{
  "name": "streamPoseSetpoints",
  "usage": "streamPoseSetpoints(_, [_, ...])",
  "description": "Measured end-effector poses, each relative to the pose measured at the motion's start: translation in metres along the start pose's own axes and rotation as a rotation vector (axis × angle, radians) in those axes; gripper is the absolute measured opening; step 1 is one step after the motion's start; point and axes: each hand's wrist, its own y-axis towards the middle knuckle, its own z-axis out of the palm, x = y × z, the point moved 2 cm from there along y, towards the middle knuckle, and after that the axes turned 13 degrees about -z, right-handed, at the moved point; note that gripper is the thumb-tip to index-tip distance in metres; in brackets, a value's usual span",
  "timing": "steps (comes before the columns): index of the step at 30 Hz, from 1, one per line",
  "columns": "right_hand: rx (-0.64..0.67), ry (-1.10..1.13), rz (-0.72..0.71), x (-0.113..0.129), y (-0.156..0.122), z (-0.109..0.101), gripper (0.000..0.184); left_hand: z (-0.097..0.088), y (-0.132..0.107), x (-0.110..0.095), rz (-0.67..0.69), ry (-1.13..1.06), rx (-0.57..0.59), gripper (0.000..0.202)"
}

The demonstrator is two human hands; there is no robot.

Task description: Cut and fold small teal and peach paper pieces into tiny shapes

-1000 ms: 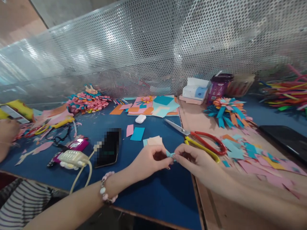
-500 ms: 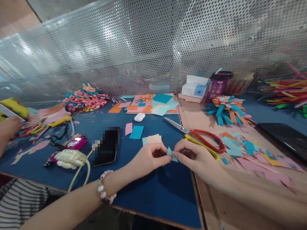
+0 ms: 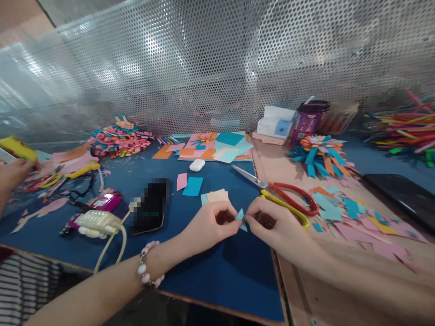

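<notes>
A small piece of folded light-blue paper is held up over the blue table, its top coming to a point. My left hand pinches its left side between thumb and forefinger. From the right, my right hand has thumb and forefinger closed at the paper's other edge; how firmly they grip is hard to see. Behind my left hand lie peach paper pieces over a light-blue one. A blue paper rectangle and a pink one are farther left. Scissors with red and yellow handles lie behind my right hand.
Left are a phone and a cream cable. Paper scraps spread at right beside a paper-strip cluster. A cup and tissue pack stand behind. Another person's hand is far left.
My right fingers have shifted slightly to the paper's right edge, and more of the folded paper shows. The other person's hand at far left has moved a little.
</notes>
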Motion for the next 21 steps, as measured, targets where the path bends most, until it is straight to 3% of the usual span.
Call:
streamPoseSetpoints(8, [-0.003,-0.118,-0.084,0.01,-0.002,-0.002,0.011,0.002,-0.001,-0.001,-0.003,0.022,0.009,0.01])
streamPoseSetpoints(11, [0.012,0.117,0.058,0.006,-0.002,-0.003,0.017,0.0,0.0,-0.001,-0.035,-0.098,0.059,0.016])
streamPoseSetpoints(15, [0.056,0.663,0.283,-0.01,-0.001,0.001,0.024,0.0,0.0,0.001,-0.112,-0.318,0.149,0.024])
streamPoseSetpoints(18, [0.056,0.892,0.306,-0.02,0.001,0.004,0.025,0.001,0.001,0.002,-0.134,-0.415,0.166,0.025])
streamPoseSetpoints(21, [0.073,0.963,0.309,-0.023,0.003,0.004,0.026,0.001,0.001,0.004,-0.152,-0.424,0.178,0.025])
